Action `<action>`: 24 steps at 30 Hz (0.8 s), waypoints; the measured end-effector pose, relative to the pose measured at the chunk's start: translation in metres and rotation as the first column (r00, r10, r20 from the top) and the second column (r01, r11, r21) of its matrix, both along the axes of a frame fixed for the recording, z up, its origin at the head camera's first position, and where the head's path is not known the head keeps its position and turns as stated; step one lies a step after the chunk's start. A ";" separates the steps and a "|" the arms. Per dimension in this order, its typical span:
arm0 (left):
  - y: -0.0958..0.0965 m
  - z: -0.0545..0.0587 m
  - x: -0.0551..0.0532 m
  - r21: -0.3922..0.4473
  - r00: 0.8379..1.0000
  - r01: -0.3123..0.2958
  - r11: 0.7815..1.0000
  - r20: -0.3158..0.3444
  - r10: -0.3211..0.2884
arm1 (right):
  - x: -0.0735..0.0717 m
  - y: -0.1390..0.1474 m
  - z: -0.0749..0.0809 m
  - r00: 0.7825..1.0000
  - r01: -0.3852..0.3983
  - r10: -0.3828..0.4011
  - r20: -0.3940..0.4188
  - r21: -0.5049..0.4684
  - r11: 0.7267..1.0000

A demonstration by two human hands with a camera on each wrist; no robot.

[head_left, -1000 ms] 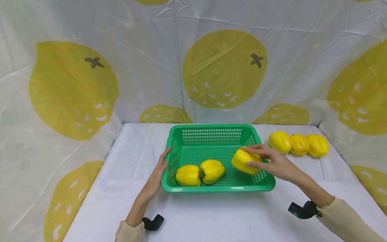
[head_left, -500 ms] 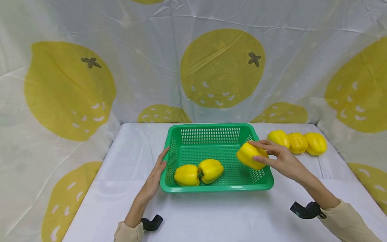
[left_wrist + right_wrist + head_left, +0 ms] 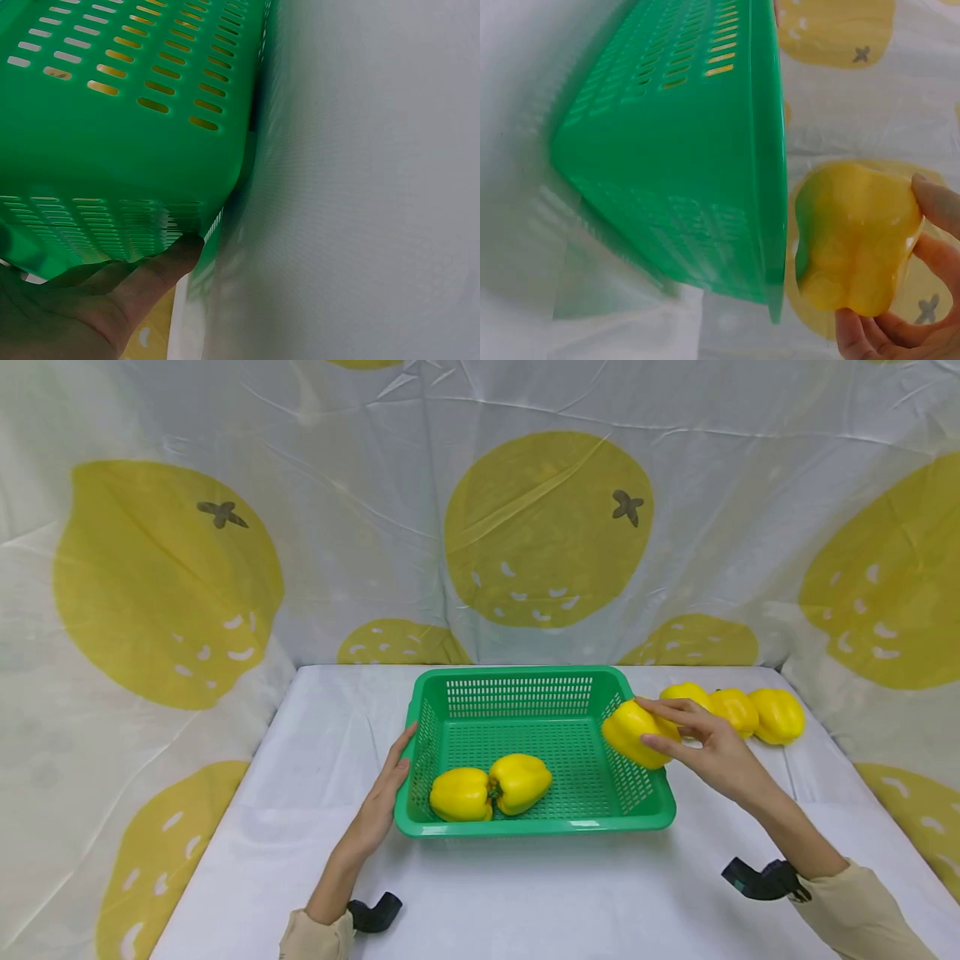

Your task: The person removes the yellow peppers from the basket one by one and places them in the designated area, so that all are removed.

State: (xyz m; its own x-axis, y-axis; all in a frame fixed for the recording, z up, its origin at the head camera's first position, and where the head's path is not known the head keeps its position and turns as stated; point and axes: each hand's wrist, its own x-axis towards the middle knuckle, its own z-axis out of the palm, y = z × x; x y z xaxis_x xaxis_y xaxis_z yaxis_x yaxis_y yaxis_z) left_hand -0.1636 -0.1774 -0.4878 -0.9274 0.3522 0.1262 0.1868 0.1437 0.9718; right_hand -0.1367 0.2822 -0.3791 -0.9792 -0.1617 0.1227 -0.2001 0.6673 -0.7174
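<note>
A green perforated plastic basket (image 3: 525,827) stands on the white-covered table. Inside it, toward the front left, lie two yellow bell peppers, a left one (image 3: 461,794) and a right one (image 3: 521,783). My left hand (image 3: 378,806) rests against the basket's left side, fingers fairly straight; in the left wrist view its fingertips touch the green wall. Above the basket's right rim, my right hand (image 3: 708,747) holds another yellow bell pepper (image 3: 636,733) between thumb and fingers. The right wrist view shows this pepper (image 3: 855,240) raised beside the rim, apart from it.
Three more yellow bell peppers sit in a row at the back right of the table: a partly covered one (image 3: 684,693), a middle one (image 3: 735,711) and an outer one (image 3: 777,717). Fabric walls printed with lemons (image 3: 551,527) enclose the table's back and sides.
My right hand has lifted the held bell pepper up and to the right, from inside the basket to over its right rim. The left hand stays at the basket's left side.
</note>
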 end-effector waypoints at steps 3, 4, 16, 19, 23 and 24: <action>0.000 0.000 0.000 -0.005 1.000 0.000 1.000 -0.001 0.000 | 0.001 0.005 -0.003 0.999 0.032 -0.032 -0.021 -0.007 0.999; 0.000 0.000 0.000 -0.007 1.000 0.000 1.000 -0.001 0.000 | 0.001 0.007 -0.003 0.999 0.041 -0.041 -0.030 -0.010 0.999; 0.000 0.002 0.000 -0.009 1.000 -0.003 1.000 0.001 0.003 | 0.007 0.029 -0.012 0.988 0.125 -0.129 -0.080 -0.056 0.991; 0.000 0.002 0.001 -0.007 1.000 0.000 1.000 -0.001 0.000 | 0.009 0.035 -0.014 0.985 0.148 -0.152 -0.075 -0.063 0.987; -0.001 0.001 0.000 -0.005 1.000 0.001 1.000 -0.002 -0.001 | 0.012 0.041 -0.017 0.980 0.183 -0.187 -0.073 -0.060 0.981; -0.001 0.001 0.000 -0.004 1.000 0.002 1.000 0.000 -0.002 | 0.012 0.042 -0.018 0.978 0.192 -0.196 -0.074 -0.055 0.980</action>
State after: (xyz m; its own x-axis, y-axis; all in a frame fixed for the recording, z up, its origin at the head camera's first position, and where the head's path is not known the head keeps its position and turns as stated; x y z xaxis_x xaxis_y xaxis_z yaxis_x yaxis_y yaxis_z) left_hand -0.1635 -0.1786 -0.4865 -0.9268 0.3543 0.1246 0.1870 0.1477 0.9712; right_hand -0.1243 0.3246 -0.3969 -0.9784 0.0379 0.2034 -0.1273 0.6648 -0.7361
